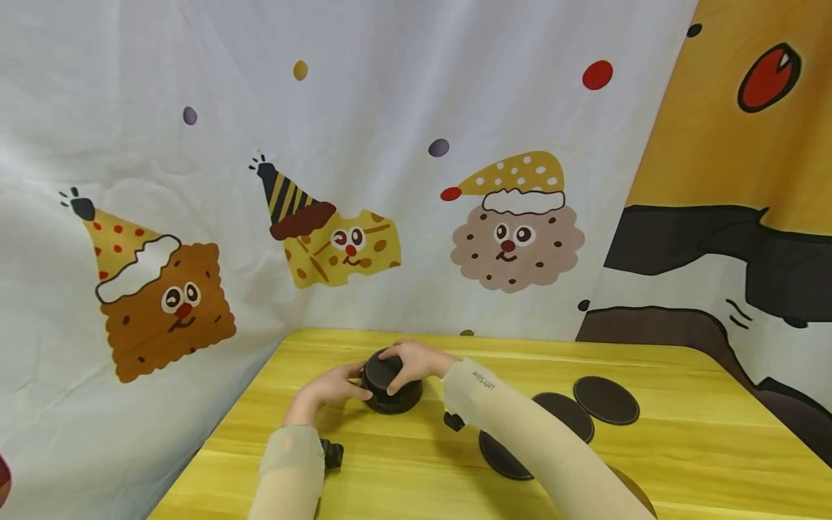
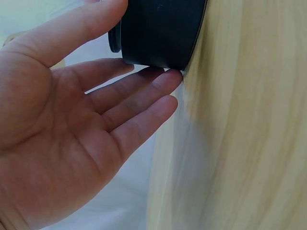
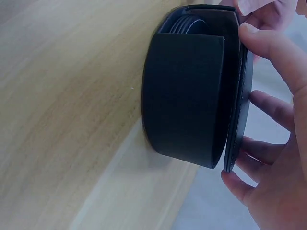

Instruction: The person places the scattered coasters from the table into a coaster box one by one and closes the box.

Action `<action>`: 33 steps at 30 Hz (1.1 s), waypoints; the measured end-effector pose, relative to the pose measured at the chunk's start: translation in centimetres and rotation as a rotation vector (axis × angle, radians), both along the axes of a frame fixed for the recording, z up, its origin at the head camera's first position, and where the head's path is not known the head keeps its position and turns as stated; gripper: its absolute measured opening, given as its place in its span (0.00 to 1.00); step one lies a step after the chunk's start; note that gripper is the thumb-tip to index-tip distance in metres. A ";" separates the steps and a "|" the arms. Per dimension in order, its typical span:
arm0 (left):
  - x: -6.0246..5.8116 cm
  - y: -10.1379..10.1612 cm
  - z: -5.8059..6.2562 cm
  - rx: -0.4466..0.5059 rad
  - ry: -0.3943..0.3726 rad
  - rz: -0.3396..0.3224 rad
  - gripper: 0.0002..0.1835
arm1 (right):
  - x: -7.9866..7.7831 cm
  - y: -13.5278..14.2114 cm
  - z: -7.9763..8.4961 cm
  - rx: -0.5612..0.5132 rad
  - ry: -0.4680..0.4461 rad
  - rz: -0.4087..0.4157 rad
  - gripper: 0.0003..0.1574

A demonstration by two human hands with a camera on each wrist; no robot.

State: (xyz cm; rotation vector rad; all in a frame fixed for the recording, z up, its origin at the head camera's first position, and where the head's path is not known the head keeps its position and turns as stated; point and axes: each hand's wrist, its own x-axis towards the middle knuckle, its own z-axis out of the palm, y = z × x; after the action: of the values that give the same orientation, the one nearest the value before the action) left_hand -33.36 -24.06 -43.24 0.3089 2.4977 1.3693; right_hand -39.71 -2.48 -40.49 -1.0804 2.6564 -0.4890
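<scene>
The black round holder (image 1: 393, 404) stands on the wooden table (image 1: 383, 469), close to the far edge and nearer the far left corner than the far right corner. Its curved wall has a gap, and in the right wrist view a small stack of stitched discs (image 3: 184, 24) shows through it; I cannot tell how many discs are stacked there. Over the holder's opening is a black disc (image 3: 237, 110), lying just above the rim with a narrow slit between; whether the 2 touch on the hidden side cannot be told. The right hand (image 1: 416, 361) grasps this disc by its border, thumb on the near side and the other fingers spread around the edge. The left hand (image 1: 328, 390) grasps the holder's side facing the table's left edge, with the thumb reaching up near the rim and the nearly straight fingers against the wall, low by the tabletop. Toward the table's right edge lie 3 dark flat discs (image 1: 607, 399), the nearest partly covered by the right sleeve (image 1: 520, 433). A brown rounded thing (image 1: 633, 487) peeks out beside that sleeve, farther from the far edge. The left sleeve (image 1: 289, 451) comes in alongside the left edge. Beyond the far edge hangs a white cloth (image 1: 403, 94) printed with 3 cartoon snacks in party hats
</scene>
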 end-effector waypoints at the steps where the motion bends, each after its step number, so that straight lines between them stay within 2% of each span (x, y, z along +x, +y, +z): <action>1: 0.0 0.0 0.0 0.001 -0.001 0.003 0.45 | 0.0 0.0 0.0 0.001 -0.002 -0.001 0.47; 7: 0.0 0.1 0.0 -0.013 -0.009 0.029 0.46 | -0.1 0.0 -0.3 0.015 0.013 0.011 0.47; 21: 0.1 0.1 0.0 -0.037 0.009 0.014 0.46 | 0.5 0.0 -0.9 0.032 0.030 0.004 0.46; 33: 0.2 0.3 0.1 -0.053 0.012 0.028 0.44 | 0.5 -0.1 -1.1 0.045 0.055 0.011 0.47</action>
State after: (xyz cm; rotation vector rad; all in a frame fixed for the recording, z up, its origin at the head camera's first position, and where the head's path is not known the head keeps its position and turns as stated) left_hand -33.14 -23.78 -43.18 0.2720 2.5526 1.3126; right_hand -39.23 -2.55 -41.63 -1.1102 2.6940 -0.4011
